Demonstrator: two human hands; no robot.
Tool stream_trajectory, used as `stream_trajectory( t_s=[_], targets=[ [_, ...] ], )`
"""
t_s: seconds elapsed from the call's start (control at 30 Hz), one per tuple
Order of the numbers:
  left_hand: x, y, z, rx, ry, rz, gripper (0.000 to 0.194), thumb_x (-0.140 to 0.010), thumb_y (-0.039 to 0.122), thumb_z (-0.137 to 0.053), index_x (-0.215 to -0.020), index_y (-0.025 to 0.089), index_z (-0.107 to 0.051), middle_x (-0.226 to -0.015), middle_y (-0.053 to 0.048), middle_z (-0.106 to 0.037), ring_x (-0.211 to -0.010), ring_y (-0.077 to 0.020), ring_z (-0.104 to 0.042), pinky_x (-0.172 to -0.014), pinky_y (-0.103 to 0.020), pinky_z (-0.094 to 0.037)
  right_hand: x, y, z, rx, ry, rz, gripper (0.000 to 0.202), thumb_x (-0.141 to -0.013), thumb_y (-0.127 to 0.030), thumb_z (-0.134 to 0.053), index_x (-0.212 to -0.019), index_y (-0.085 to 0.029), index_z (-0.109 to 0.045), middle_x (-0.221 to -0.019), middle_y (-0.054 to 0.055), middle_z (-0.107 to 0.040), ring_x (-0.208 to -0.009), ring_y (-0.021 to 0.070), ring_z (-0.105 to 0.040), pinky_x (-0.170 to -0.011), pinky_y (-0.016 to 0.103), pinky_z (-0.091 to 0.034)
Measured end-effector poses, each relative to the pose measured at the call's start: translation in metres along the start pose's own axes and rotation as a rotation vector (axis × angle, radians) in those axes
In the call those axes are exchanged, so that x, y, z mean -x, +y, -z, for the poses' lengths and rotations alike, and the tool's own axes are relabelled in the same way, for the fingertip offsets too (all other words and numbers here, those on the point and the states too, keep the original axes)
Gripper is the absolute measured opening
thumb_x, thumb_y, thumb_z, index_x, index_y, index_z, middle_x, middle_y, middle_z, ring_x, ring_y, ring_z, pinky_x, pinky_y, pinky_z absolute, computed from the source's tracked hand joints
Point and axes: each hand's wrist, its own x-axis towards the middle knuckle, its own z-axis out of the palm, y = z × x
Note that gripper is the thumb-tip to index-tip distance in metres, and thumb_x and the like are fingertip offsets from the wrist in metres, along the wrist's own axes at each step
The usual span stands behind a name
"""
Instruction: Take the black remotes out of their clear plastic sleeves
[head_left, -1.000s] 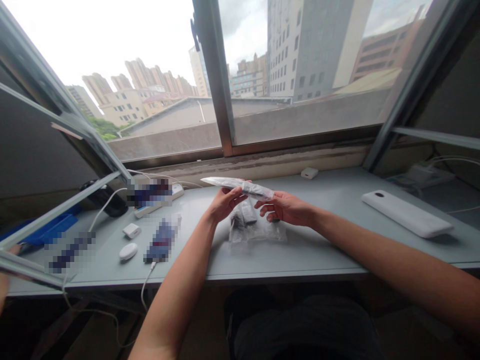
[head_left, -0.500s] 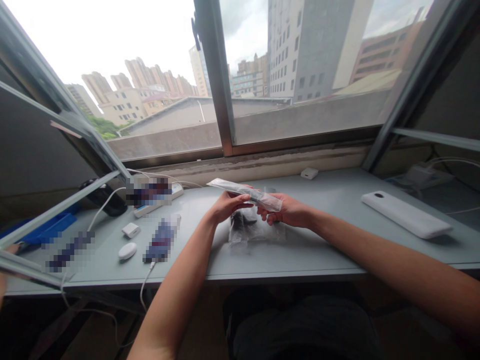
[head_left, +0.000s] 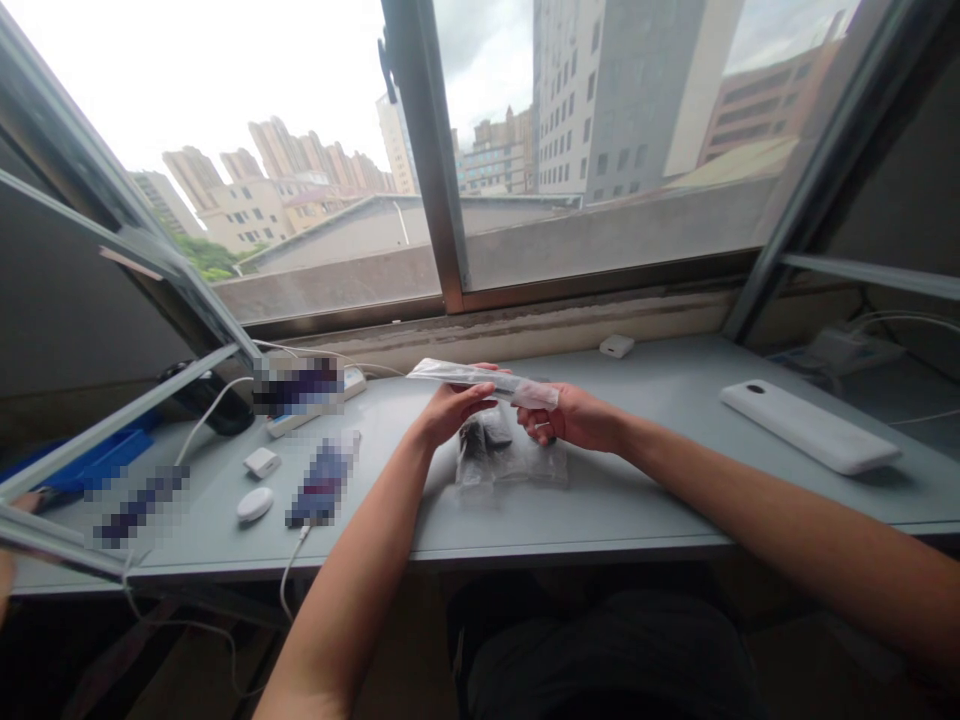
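A long clear plastic packet is held up above the desk, slanting down to the right; what lies inside it is too small to tell. My left hand pinches its middle, thumb on top. The fingers of my right hand are closed on its right end. Beneath both hands, clear plastic bags with dark items in them rest on the grey desk.
A white power bank lies at the right. Left are a white power strip, a white adapter, a round white disc, blurred-out devices and cables. A small white box stands near the window. Another person's hand shows far left.
The packet has shifted slightly left and levelled a little in my hands. More of the bags beneath shows. The fingers of my right hand have moved slightly.
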Motion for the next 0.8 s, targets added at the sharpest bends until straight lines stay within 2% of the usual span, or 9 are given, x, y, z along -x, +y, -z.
stream_trajectory(
  t_s=[0.1, 0.17, 0.23, 0.37, 0.47, 0.53, 0.67, 0.8],
  targets=[
    [0.001, 0.0, -0.003, -0.021, -0.019, 0.019, 0.078, -0.073, 0.042, -0.101, -0.143, 0.026, -0.07, -0.131, -0.01, -0.077, -0.111, -0.0247, -0.074, -0.096, -0.034, -0.056, -0.001, 0.001, 0.002, 0.007, -0.016, -0.015, 0.045, -0.084, -0.056, -0.091, -0.098, -0.015, -0.08, -0.088, 0.011, -0.074, -0.063, 0.0148, -0.061, -0.043, 0.022, -0.042],
    [0.002, 0.0, -0.004, -0.035, -0.017, 0.044, 0.081, -0.072, 0.04, -0.102, -0.145, 0.025, -0.07, -0.121, -0.009, -0.078, -0.103, -0.0223, -0.074, -0.09, -0.031, -0.055, -0.001, 0.001, 0.002, 0.011, -0.004, -0.008, 0.045, -0.08, -0.056, -0.093, -0.092, -0.015, -0.079, -0.081, 0.009, -0.072, -0.058, 0.0128, -0.057, -0.041, 0.021, -0.035],
    [0.003, 0.001, -0.004, -0.045, -0.009, 0.058, 0.081, -0.072, 0.04, -0.102, -0.145, 0.025, -0.071, -0.121, -0.008, -0.078, -0.1, -0.0205, -0.073, -0.087, -0.029, -0.054, -0.001, 0.0, 0.0, 0.016, 0.028, 0.009, 0.045, -0.076, -0.053, -0.097, -0.085, -0.015, -0.075, -0.072, 0.006, -0.067, -0.054, 0.0112, -0.053, -0.041, 0.021, -0.031],
    [0.002, 0.001, -0.002, -0.011, -0.047, 0.042, 0.07, -0.079, 0.046, -0.097, -0.141, 0.026, -0.074, -0.134, -0.01, -0.075, -0.107, -0.0209, -0.072, -0.086, -0.027, -0.055, -0.001, -0.001, -0.004, 0.047, 0.075, 0.044, 0.043, -0.072, -0.048, -0.099, -0.079, -0.014, -0.073, -0.067, 0.003, -0.064, -0.053, 0.0102, -0.05, -0.042, 0.022, -0.031],
    [-0.001, 0.0, 0.001, 0.053, -0.052, 0.03, 0.063, -0.085, 0.057, -0.09, -0.138, 0.024, -0.076, -0.13, -0.01, -0.075, -0.105, -0.0207, -0.072, -0.083, -0.026, -0.056, -0.001, 0.0, -0.005, 0.07, 0.091, 0.09, 0.041, -0.074, -0.048, -0.097, -0.083, -0.014, -0.076, -0.07, 0.005, -0.066, -0.054, 0.0104, -0.05, -0.043, 0.023, -0.032],
    [-0.004, 0.0, 0.002, 0.09, -0.006, 0.043, 0.059, -0.087, 0.057, -0.088, -0.135, 0.023, -0.077, -0.12, -0.009, -0.077, -0.096, -0.018, -0.072, -0.077, -0.024, -0.056, -0.002, 0.001, -0.005, 0.087, 0.098, 0.111, 0.04, -0.076, -0.049, -0.095, -0.085, -0.015, -0.077, -0.073, 0.006, -0.068, -0.054, 0.0107, -0.05, -0.043, 0.023, -0.033],
    [-0.01, -0.001, 0.002, 0.201, 0.165, 0.042, 0.047, -0.085, 0.042, -0.092, -0.123, 0.019, -0.079, -0.107, -0.005, -0.076, -0.083, -0.012, -0.069, -0.075, -0.021, -0.059, -0.005, 0.003, 0.0, 0.111, 0.121, 0.101, 0.039, -0.084, -0.052, -0.09, -0.087, -0.015, -0.079, -0.08, 0.008, -0.071, -0.058, 0.0121, -0.055, -0.043, 0.023, -0.038],
    [-0.016, -0.001, 0.005, 0.344, 0.364, -0.014, 0.029, -0.086, 0.026, -0.091, -0.111, 0.016, -0.079, -0.107, -0.004, -0.075, -0.084, -0.0089, -0.068, -0.078, -0.017, -0.06, -0.006, 0.003, 0.004, 0.085, 0.193, 0.078, 0.028, -0.091, -0.041, -0.084, -0.094, -0.013, -0.081, -0.082, 0.008, -0.071, -0.061, 0.0137, -0.058, -0.044, 0.023, -0.04]
  ],
)
